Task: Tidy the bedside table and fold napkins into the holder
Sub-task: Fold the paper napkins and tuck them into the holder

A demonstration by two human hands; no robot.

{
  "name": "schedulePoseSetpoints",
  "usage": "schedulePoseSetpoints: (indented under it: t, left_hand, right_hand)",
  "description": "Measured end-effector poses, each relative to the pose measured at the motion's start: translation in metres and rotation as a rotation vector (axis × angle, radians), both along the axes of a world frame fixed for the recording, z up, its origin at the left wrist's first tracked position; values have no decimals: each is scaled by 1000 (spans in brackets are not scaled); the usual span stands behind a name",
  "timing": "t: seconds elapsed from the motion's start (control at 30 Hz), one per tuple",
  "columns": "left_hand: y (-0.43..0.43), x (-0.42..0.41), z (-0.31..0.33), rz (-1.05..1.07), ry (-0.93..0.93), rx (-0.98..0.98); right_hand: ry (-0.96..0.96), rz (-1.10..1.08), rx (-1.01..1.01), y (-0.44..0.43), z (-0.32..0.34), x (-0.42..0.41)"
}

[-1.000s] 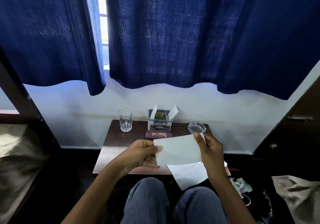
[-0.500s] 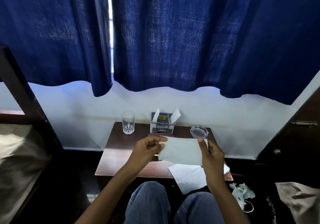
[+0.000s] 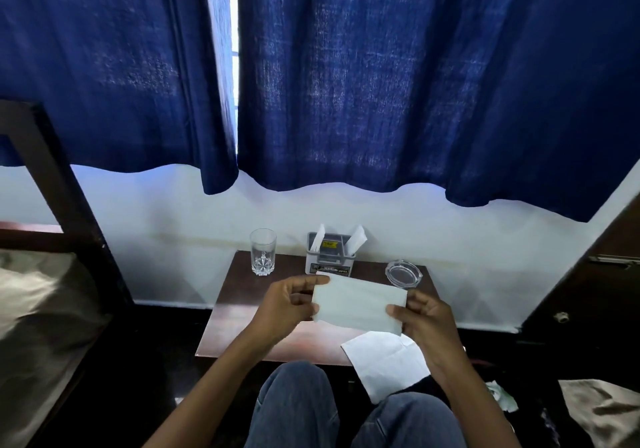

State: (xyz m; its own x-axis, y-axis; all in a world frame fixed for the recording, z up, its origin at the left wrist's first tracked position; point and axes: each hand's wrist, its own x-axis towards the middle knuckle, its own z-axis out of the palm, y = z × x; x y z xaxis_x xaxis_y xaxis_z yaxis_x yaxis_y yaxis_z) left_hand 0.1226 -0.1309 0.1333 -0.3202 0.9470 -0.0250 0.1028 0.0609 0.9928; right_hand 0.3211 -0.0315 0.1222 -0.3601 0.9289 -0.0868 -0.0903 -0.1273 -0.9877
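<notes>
Napkin (image 3: 358, 304) held above the counter (image 3: 242, 309), mid-fold.

The napkin, a pale, flat rectangle that seems already folded once, is pinched at its left edge by the left hand (image 3: 284, 305) and at its lower right corner by the right hand (image 3: 424, 319), just in front of the holder (image 3: 330, 255). The folding step is judged to be in hand. Another crease, or a slide into the holder, is called for next. A second napkin (image 3: 384, 361) is left unfolded over the counter's near edge. The holder is flanked by a glass (image 3: 263, 252) and an ashtray (image 3: 403, 273).
</notes>
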Motion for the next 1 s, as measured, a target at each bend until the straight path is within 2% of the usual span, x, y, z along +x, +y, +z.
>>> schedulePoseSetpoints:
  t: [0.13, 0.17, 0.2, 0.37, 0.43, 0.53, 0.7, 0.83, 1.0]
  left_hand:
    - [5, 3, -11, 12, -25, 3]
    - [34, -16, -23, 34, -51, -2]
    - [59, -31, -32, 54, -77, -15]
    - [75, -39, -48, 97, -31, -52]
    - [93, -47, -49, 118, -74, -52]
    - [123, -60, -57, 191, -150, -22]
    - [155, -71, -81, 286, -211, -37]
    - [164, -70, -95, 246, -276, -71]
    - [163, -74, -111, 244, -334, -143]
  right_hand:
    - [-44, -49, -22, -1, -12, 3]
    - [-74, -62, -15, 29, -20, -15]
    - [-101, -90, -2, 53, -26, -30]
    - [-192, -79, 95, 58, -33, -36]
    - [-236, -118, 147, 80, -35, -46]
    - [-360, -191, 304, 125, -32, -68]
    - [-643, -239, 775, 201, -30, -111]
    - [-944, -173, 995, 238, -31, -154]
    - [-1086, 27, 1095, 258, -42, -190]
